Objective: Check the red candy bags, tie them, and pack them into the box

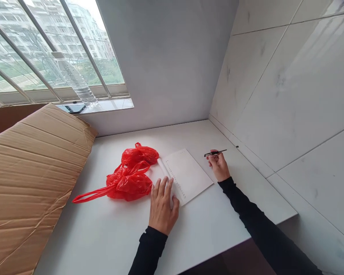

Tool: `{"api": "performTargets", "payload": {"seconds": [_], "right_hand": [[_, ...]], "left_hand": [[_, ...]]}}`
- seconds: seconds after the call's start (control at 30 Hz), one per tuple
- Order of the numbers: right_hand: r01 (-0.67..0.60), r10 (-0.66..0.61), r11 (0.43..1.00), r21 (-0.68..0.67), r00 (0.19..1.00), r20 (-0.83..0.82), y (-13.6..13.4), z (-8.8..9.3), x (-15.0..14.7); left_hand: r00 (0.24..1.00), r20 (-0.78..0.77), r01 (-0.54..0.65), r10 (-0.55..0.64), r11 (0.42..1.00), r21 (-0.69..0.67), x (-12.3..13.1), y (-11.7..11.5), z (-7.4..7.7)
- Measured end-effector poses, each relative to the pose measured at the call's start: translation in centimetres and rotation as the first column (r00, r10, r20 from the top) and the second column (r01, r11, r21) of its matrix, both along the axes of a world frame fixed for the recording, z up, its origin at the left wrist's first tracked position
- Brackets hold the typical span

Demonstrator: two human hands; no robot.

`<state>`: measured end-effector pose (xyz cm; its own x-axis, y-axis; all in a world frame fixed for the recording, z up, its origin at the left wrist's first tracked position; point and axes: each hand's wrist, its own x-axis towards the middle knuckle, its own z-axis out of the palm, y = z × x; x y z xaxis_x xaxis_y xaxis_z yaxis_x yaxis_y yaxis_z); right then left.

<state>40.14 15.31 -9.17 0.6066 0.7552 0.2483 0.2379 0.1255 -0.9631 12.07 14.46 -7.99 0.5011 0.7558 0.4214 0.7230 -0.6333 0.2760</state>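
A white notebook (pixel 189 173) lies open on the white table, with handwriting-like marks running along its left side and a rolled or folded-back page at that edge. My left hand (pixel 163 204) rests with fingers apart at the notebook's lower left edge. Over to the right of the page, my right hand (pixel 218 166) grips a black pen (pixel 215 153), held roughly level above the table. Two knotted red plastic bags (pixel 129 185) sit left of the notebook, close to my left fingertips; what they contain is hidden.
A large cardboard box flap (pixel 37 172) covers the left side of the table (pixel 103 229). On the window sill stand a clear water bottle (pixel 78 84) and a dark phone-like object (pixel 74 109). A tiled wall (pixel 298 95) borders the right.
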Motion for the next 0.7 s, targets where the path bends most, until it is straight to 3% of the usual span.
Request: {"api": "performTargets", "payload": {"seconds": [0.33, 0.57, 0.7], "right_hand": [[0.001, 0.046, 0.99, 0.141, 0.943, -0.331, 0.0, 0.1, 0.3], [-0.096, 0.156, 0.978, 0.183, 0.924, -0.35, -0.4, 0.8, 0.0], [-0.142, 0.184, 0.977, 0.161, 0.939, -0.291, -0.6, 1.4, -0.2]], "left_hand": [[0.989, -0.063, -0.139, 0.133, 0.987, -0.085, 1.2, 0.0, 0.0], [0.988, -0.059, -0.145, 0.142, 0.987, -0.064, 0.2, -0.3, -0.2], [0.994, -0.05, -0.096, 0.093, 0.993, -0.064, -1.8, -2.3, -0.3]]}}
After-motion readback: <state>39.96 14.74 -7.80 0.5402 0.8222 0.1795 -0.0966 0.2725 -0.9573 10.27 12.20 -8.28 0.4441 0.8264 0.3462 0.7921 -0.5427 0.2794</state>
